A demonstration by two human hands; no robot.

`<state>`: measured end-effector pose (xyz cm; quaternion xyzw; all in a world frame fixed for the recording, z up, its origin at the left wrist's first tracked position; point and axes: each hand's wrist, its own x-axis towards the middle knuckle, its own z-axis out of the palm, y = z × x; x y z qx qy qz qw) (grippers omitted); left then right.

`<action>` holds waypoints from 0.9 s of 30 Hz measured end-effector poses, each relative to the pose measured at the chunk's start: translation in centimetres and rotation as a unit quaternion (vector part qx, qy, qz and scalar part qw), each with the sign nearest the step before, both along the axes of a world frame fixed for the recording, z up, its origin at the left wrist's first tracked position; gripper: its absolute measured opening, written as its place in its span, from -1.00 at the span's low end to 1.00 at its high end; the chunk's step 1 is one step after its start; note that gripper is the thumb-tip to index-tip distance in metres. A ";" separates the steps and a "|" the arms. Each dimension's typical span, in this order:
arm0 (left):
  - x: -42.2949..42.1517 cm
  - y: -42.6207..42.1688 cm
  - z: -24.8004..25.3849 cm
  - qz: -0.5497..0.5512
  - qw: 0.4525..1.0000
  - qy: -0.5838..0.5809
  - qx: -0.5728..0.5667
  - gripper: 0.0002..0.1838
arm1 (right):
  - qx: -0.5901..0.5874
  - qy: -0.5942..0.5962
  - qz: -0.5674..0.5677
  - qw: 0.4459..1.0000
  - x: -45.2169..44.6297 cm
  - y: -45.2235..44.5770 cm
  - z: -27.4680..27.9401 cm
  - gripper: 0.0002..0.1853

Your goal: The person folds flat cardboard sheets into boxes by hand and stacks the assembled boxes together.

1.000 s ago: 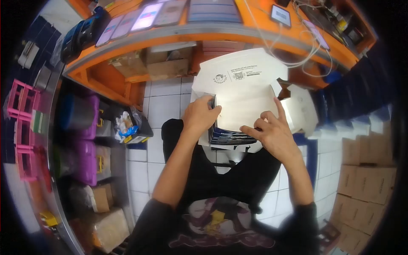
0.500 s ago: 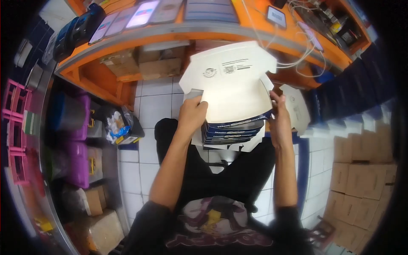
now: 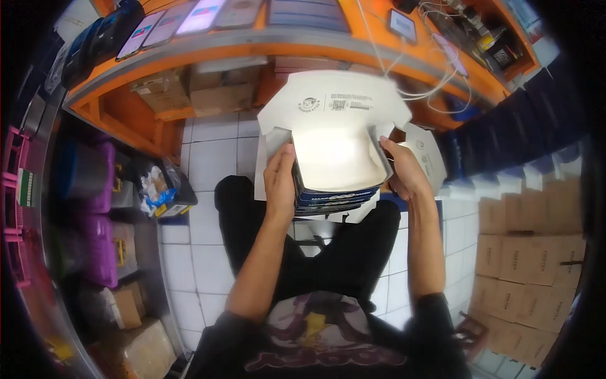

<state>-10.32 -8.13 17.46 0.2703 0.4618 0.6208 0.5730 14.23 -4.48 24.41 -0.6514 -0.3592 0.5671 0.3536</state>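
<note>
An open cardboard box (image 3: 341, 155), white inside and dark blue outside, tops a stack of nested matching boxes (image 3: 334, 201) between my knees. Its raised lid flap (image 3: 334, 101) carries a round logo and a printed code. My left hand (image 3: 279, 183) presses along the box's left wall, fingers together near the corner. On the other side, my right hand (image 3: 405, 169) pinches the right wall, thumb at the rim and the other fingers partly hidden beneath.
An orange desk (image 3: 208, 54) ahead holds several phones (image 3: 201, 16), a tablet (image 3: 308, 14) and white cables. Brown cartons (image 3: 524, 265) are stacked at right, below dark blue folded boxes (image 3: 517, 120). A black bin (image 3: 161, 186) and purple-edged tubs (image 3: 101, 246) stand at left.
The box's side walls have come more upright and its floor looks squarer. My left hand has shifted from the left flap onto the wall; my right thumb has moved to the rim.
</note>
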 end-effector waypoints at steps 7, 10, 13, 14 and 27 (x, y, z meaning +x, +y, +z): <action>0.6 0.7 0.4 0.042 0.999 -0.027 -0.022 -0.61 | 0.017 -0.092 0.075 0.993 0.3 0.7 0.1 -0.52; 0.5 1.5 0.2 0.064 0.995 -0.018 -0.071 -0.66 | -0.018 -0.113 0.091 0.989 -0.3 1.3 1.0 -0.52; 0.6 2.0 -0.1 0.091 0.991 0.023 -0.100 -0.66 | -0.032 -0.163 0.149 0.975 0.3 3.2 0.4 -0.51; 0.6 2.1 -0.2 0.092 0.991 0.026 -0.098 -0.66 | -0.030 -0.160 0.149 0.975 0.4 4.0 0.4 -0.51; 0.8 2.5 -1.4 0.128 0.984 0.024 -0.120 -0.66 | -0.052 -0.213 0.166 0.961 0.9 5.7 -2.1 -0.50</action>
